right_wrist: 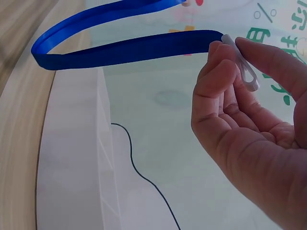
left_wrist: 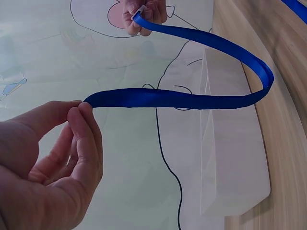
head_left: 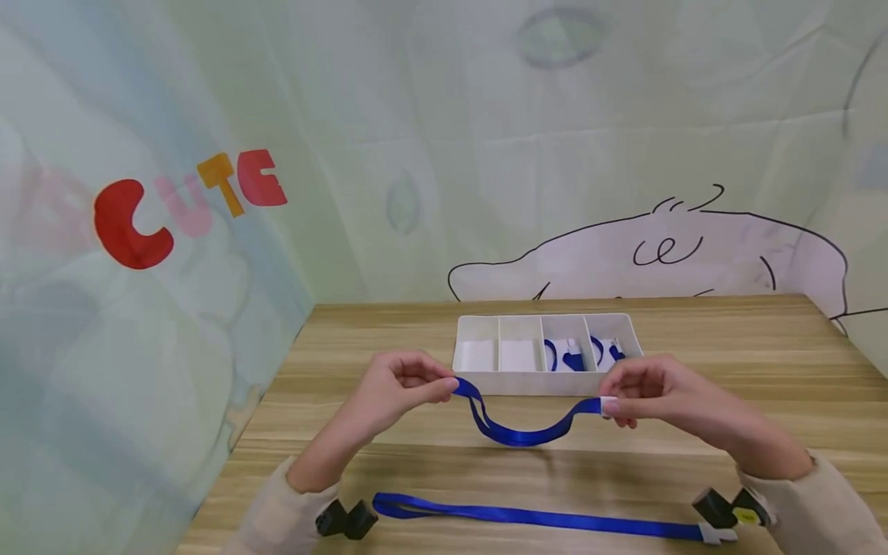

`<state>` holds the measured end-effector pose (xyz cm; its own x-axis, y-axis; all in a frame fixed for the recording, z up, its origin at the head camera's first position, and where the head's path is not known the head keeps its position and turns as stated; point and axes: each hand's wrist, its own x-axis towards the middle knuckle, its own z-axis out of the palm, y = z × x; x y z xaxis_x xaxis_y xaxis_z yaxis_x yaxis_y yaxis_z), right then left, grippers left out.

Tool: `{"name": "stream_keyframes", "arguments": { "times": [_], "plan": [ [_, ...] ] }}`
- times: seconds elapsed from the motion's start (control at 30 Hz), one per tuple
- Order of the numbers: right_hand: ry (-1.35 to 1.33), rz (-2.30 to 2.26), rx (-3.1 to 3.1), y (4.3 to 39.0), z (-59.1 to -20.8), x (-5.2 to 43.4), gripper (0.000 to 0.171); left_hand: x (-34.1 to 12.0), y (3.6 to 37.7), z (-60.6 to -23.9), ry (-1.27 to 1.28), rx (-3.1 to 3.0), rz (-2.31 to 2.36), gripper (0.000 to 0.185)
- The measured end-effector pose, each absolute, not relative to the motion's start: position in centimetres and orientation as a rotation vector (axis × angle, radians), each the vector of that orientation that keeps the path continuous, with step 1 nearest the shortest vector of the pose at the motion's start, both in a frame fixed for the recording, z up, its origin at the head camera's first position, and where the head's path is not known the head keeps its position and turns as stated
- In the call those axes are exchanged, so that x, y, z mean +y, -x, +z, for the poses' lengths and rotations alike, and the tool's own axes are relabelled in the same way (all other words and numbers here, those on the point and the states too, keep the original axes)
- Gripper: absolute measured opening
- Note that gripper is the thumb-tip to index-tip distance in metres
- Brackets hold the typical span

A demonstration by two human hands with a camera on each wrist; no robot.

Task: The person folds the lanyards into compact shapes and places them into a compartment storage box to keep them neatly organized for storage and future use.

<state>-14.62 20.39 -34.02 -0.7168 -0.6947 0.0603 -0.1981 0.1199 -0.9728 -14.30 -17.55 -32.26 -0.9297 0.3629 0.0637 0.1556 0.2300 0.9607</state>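
Note:
A blue lanyard (head_left: 522,438) sags in a curve between my two hands, above the table and in front of the white tray. My left hand (head_left: 405,388) pinches its looped end between thumb and fingertips. At the other end, my right hand (head_left: 655,397) pinches the white plastic clip (right_wrist: 243,67), which shows as a narrow loop in the right wrist view. A second blue lanyard (head_left: 541,517) lies stretched across the table nearer to me, its loop at the left and its white clip (head_left: 716,533) at the right.
The white four-part tray (head_left: 530,383) stands behind the hands. Its two right compartments hold folded blue lanyards (head_left: 573,359) with pale clips; the two left ones show bare floors. A printed cloth (head_left: 388,231) hangs behind and to the left of the wooden table (head_left: 375,327).

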Motion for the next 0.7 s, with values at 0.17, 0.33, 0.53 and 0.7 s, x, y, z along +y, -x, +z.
{"name": "stream_keyframes", "arguments": {
  "times": [0.17,0.33,0.53,0.7],
  "plan": [
    [0.879,-1.632,1.994,14.6,-33.7,19.7,0.009,-17.1,14.2,-32.0,-0.482,2.318,1.777,0.017],
    [0.890,-1.655,1.970,14.7,-33.4,19.0,0.009,-16.6,14.1,-31.5,-0.483,2.299,1.781,0.017],
    [0.900,-1.659,1.965,14.9,-33.1,18.4,0.009,-15.8,14.1,-31.4,-0.518,2.272,1.802,0.017],
    [0.867,-1.645,1.998,14.9,-32.8,17.7,0.010,-15.4,14.1,-31.3,-0.552,2.254,1.818,0.016]
  ]
}}
